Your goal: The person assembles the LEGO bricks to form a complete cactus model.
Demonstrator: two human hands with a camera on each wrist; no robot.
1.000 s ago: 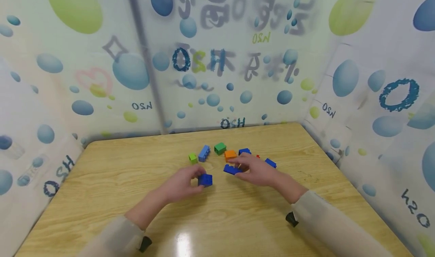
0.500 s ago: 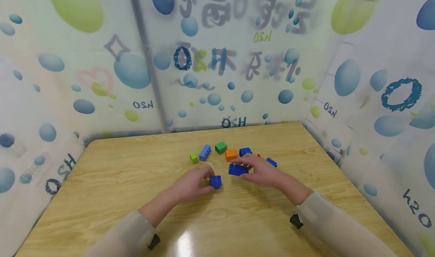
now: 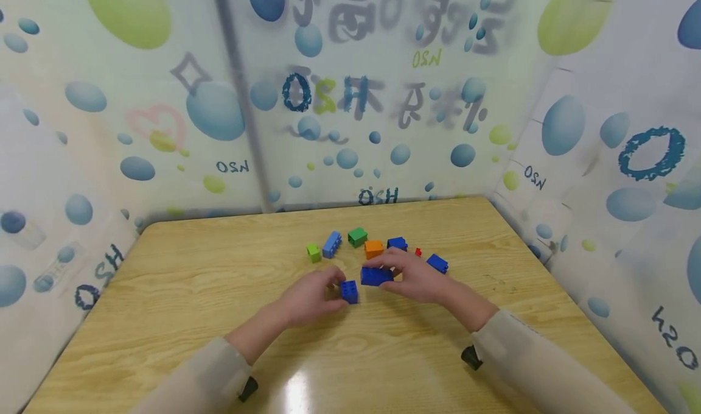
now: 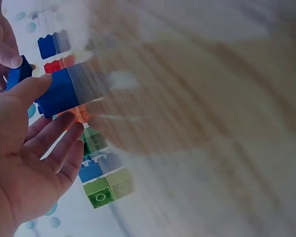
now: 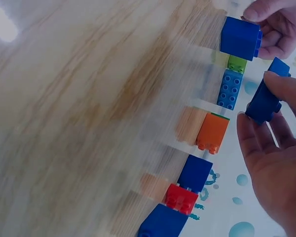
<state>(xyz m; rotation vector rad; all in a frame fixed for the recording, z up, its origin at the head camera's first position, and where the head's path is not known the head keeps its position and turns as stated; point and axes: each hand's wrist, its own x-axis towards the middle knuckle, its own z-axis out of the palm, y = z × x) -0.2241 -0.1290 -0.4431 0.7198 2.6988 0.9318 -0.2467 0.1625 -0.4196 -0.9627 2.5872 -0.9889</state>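
Observation:
My left hand [image 3: 309, 298] pinches a square blue toy brick [image 3: 349, 292], its studs facing up in the head view. In the left wrist view that brick sits at the table surface, thumb along its upper edge and fingertips on the far side. To its right, my right hand [image 3: 416, 277] grips a longer blue brick [image 3: 375, 276] by its end. The right wrist view shows this brick tilted and raised off the table, between thumb [image 5: 276, 81] and fingers. A small gap separates the two bricks in the head view.
Behind the hands runs a loose row of bricks: lime green [image 3: 313, 252], light blue [image 3: 331, 245], green [image 3: 358, 237], orange [image 3: 374, 248], blue [image 3: 397, 243], red [image 3: 418, 252] and another blue one [image 3: 437, 263]. Patterned curtains [image 3: 328, 158] enclose the wooden table [image 3: 191, 292].
My left hand has carried its brick rightward, closer to the other one, and turned its studs into view. The longer brick has rotated in my right hand, moving right and then back left.

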